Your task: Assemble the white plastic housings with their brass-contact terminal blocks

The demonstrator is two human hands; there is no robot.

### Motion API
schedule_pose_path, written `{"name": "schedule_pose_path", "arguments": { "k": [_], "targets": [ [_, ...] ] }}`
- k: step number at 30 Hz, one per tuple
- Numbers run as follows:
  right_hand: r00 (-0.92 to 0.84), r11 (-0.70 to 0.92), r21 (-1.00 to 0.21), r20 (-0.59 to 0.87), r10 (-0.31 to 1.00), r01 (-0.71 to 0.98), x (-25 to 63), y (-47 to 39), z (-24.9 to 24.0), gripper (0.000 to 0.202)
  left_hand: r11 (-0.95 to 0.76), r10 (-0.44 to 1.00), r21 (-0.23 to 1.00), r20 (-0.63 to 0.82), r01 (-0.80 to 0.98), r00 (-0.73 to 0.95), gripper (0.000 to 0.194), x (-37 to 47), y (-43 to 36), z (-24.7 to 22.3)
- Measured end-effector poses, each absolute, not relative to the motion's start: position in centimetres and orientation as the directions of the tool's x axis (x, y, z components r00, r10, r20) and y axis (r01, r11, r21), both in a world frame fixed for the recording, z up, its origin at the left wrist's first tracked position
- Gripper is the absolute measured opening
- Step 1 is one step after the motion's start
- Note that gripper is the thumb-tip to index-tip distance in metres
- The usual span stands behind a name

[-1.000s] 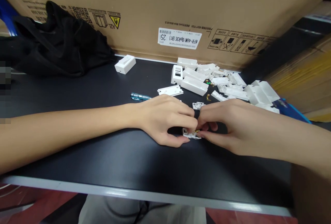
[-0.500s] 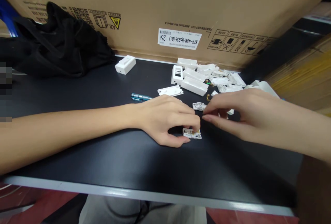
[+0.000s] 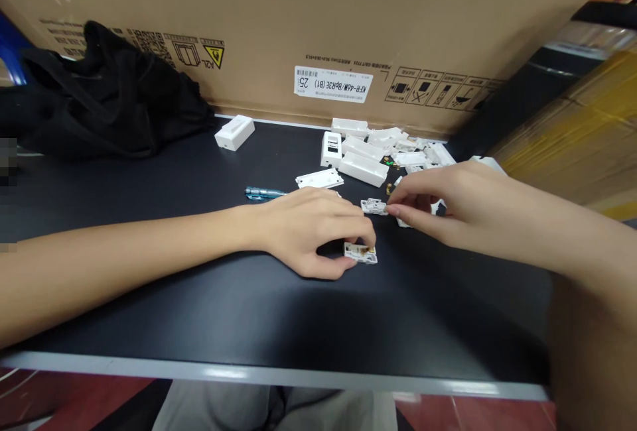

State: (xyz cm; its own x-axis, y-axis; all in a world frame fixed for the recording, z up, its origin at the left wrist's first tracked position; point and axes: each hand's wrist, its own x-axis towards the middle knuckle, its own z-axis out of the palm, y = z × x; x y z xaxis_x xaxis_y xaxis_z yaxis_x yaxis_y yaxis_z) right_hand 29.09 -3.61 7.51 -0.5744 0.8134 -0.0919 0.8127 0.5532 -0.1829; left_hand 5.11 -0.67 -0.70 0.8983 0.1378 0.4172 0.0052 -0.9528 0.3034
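Off the lower white piece (image 3: 361, 254) had come the right hand (image 3: 445, 202), which had shifted forward to an upper white piece (image 3: 373, 207), while the left hand (image 3: 316, 232) had stayed where it was. From where I stood, the left thumb and forefinger were holding the lower white piece down on the tabletop (image 3: 249, 318), thumb at its near edge, forefinger arched over the far side, with some brass metal (image 3: 367, 250) showing inside.

What mattered was how the upper white piece lay from the right hand: just left of its fingertips, and beyond the lower one as the person sat. Its long axis ran roughly side to side, so its right end faced that thumb and finger. The right fingertips were nearer to it than the left ones, though the left knuckles arched close by. The right thumb and forefinger stood narrow, tips together at that end; I could not tell whether they gripped it or merely touched.

Farther back lay a flat white plate (image 3: 319, 179) and a heap of white housings (image 3: 363, 169), with a blue pen (image 3: 265, 193) showing past the left hand.
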Motion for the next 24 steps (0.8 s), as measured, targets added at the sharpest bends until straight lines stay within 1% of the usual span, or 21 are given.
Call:
{"name": "schedule_pose_path", "arguments": {
  "k": [3,7,10,14,16,18,22,24],
  "targets": [
    [-0.575,0.561,-0.148,-0.077,0.815,0.815,29.3,-3.4,7.3,0.026,-0.958,0.139,0.285,0.407,0.019,0.903,0.024,5.2,-0.7,-0.7],
    [-0.556,0.541,-0.151,-0.082,0.827,0.827,29.3,-3.6,7.5,0.023,-0.963,0.148,0.268,0.406,0.038,0.902,0.023,5.3,-0.7,-0.7],
    [-0.483,0.473,-0.127,-0.065,0.873,0.872,29.7,-3.6,8.0,0.025,-0.962,0.158,0.268,0.393,0.052,0.906,0.022,5.3,-0.8,-0.7],
    [-0.333,0.334,-0.051,0.036,0.942,0.941,31.3,-2.5,8.0,0.026,-0.952,0.187,0.296,0.376,0.074,0.907,0.023,5.3,-0.8,-0.6],
    [-0.296,0.299,-0.038,0.066,0.953,0.954,32.1,-1.8,7.5,0.024,-0.95,0.193,0.302,0.377,0.077,0.906,0.023,5.3,-0.9,-0.5],
    [-0.31,0.312,-0.036,0.057,0.949,0.949,32.5,-1.2,6.7,0.021,-0.953,0.193,0.293,0.383,0.079,0.903,0.025,5.3,-0.9,-0.4],
    [-0.444,0.445,-0.037,0.034,0.895,0.895,32.4,-0.2,5.2,0.022,-0.969,0.192,0.224,0.422,0.104,0.886,0.023,5.3,-0.9,-0.2],
    [-0.497,0.499,-0.047,0.051,0.867,0.866,32.2,0.1,4.7,0.024,-0.977,0.179,0.181,0.427,0.11,0.886,0.032,5.3,-0.8,-0.3]
  ]
}}
